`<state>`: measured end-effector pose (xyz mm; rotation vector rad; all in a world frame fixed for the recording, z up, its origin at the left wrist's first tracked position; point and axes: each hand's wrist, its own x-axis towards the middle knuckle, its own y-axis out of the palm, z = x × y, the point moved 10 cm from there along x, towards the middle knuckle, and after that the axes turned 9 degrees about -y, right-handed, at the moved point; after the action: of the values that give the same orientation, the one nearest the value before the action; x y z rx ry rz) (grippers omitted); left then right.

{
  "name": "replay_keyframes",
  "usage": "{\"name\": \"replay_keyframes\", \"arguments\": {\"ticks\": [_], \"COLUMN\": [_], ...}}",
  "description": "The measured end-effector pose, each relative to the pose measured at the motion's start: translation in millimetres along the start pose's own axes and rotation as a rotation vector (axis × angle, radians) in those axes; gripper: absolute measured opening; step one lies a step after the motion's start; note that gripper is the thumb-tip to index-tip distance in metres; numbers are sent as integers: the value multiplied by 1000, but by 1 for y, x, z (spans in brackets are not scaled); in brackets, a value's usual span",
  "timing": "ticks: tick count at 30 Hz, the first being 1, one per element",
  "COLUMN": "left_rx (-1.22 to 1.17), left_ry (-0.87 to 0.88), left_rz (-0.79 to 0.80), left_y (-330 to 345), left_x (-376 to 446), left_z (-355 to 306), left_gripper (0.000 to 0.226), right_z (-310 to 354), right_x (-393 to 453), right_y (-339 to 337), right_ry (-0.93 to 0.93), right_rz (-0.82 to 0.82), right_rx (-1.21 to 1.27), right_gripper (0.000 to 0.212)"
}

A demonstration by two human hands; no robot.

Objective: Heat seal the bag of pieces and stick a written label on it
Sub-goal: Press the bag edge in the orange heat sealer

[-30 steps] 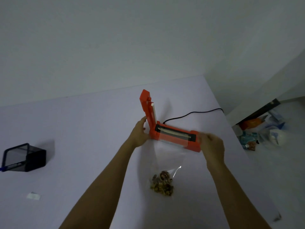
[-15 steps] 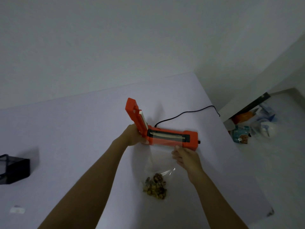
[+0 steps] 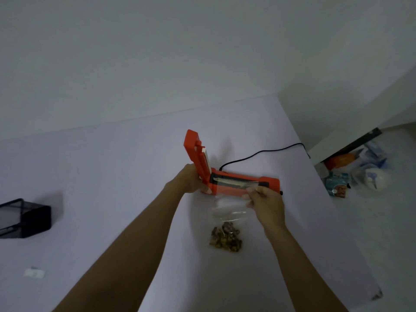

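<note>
The right hand (image 3: 266,202) pinches the clear bag's (image 3: 227,212) mouth over the sealing strip of the orange heat sealer (image 3: 245,184), lid raised. The left hand (image 3: 192,182) grips the sealer's hinge end at nine o'clock. The brown pieces (image 3: 226,238) lie at six o'clock on the white table (image 3: 112,176).

Sealer's raised lid (image 3: 196,154) blocks the left; table (image 3: 112,176) beyond lies open.
</note>
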<state>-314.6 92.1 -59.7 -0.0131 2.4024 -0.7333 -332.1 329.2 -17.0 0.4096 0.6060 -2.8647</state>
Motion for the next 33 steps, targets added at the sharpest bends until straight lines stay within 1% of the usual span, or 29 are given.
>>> {"name": "replay_keyframes", "arguments": {"ticks": [4, 8, 14, 17, 25, 30, 32, 33], "left_rx": [-14, 20, 55, 100, 130, 100, 25, -20], "left_ry": [-16, -15, -1, -5, -1, -7, -23, -27], "left_rz": [11, 7, 23, 7, 1, -34, -64, -77], "left_y": [6, 6, 5, 5, 7, 4, 5, 7], "left_x": [16, 14, 6, 7, 11, 6, -2, -8], "left_z": [16, 12, 3, 5, 12, 13, 13, 14], "left_gripper": [53, 54, 49, 59, 72, 62, 60, 64], "right_z": [27, 47, 68, 78, 81, 81, 77, 75], "right_x": [1, -4, -11, -15, -20, -32, -37, -39], "right_y": [8, 12, 16, 15, 10, 0, -5, -7], "right_ry": [-122, -211, -313, -350, -299, -277, -257, -242], "right_rz": [25, 43, 105, 125, 180, 228, 259, 277], "right_rx": [-65, -112, -111, -131, -32, 46, 90, 125], "right_gripper": [15, 15, 16, 16, 14, 13, 10, 8]}}
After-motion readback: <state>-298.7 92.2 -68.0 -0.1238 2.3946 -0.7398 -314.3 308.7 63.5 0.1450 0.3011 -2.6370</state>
